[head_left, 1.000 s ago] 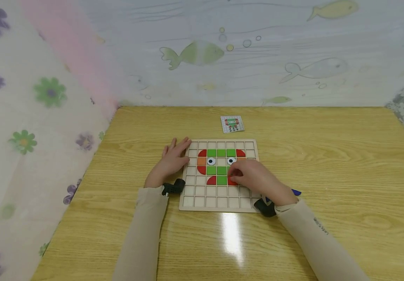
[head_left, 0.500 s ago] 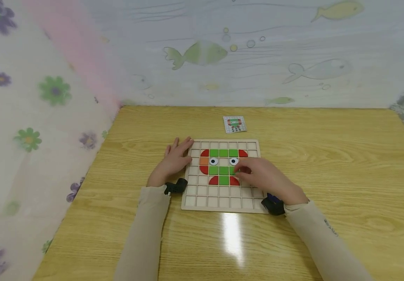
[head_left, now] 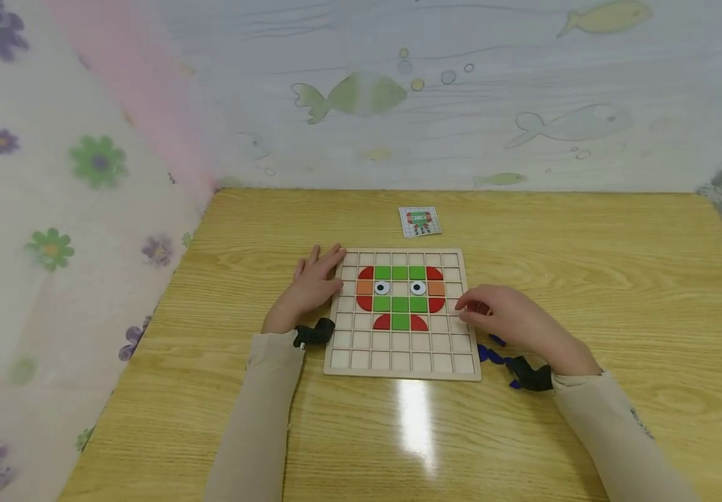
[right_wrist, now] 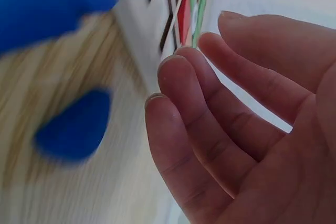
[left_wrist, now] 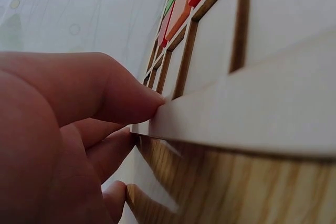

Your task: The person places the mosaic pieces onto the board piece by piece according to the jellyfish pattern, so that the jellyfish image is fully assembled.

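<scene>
A wooden grid board (head_left: 335,359) lies flat on the table, bearing red, green and orange pieces and two eye pieces (head_left: 382,287). My left hand (head_left: 307,293) rests at its upper left edge. In the left wrist view the thumb (left_wrist: 126,98) touches the board's side and the other fingers lie beside it. My right hand (head_left: 511,317) hovers at the board's right edge with loosely bent fingers, and nothing shows between them. Several blue pieces (head_left: 494,356) lie on the table below it; one blue piece (right_wrist: 76,127) shows close by in the right wrist view.
A small picture card (head_left: 420,222) with a similar coloured pattern lies behind the board. A wall with fish drawings (head_left: 361,125) stands at the table's far edge, and a flowered wall (head_left: 53,293) runs along the left. Black wrist cameras (head_left: 530,374) sit on both wrists.
My right hand has moved right, off the pieces to the board's right edge. The red and orange pieces on that side and the blue pieces are uncovered. The left hand stays on the board's edge.
</scene>
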{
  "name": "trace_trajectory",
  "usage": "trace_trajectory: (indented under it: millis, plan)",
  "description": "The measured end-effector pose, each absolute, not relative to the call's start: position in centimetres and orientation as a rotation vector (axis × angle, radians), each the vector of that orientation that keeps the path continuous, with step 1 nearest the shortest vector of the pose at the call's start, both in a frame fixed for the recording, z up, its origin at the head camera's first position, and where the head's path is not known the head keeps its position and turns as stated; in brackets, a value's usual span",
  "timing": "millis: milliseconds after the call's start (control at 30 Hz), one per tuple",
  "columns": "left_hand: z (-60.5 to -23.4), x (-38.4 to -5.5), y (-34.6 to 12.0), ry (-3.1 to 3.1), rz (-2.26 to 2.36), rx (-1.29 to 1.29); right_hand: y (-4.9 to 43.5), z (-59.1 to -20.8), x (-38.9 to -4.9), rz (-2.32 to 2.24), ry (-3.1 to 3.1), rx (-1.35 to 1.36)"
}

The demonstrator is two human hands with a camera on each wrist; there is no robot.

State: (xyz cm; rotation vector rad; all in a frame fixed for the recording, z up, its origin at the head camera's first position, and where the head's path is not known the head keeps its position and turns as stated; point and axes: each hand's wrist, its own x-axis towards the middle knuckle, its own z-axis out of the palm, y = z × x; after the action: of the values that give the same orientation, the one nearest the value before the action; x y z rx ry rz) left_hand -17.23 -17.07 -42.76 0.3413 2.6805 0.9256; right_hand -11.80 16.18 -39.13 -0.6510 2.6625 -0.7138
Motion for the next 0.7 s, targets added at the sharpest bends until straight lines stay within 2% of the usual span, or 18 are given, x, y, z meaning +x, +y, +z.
trace_trajectory:
  millis: [700]
  plan:
    - [-42.5,-17.0,-17.0,2.672,0.919,0.341,23.6,-39.0,-10.8,-0.638,2.544,-0.628]
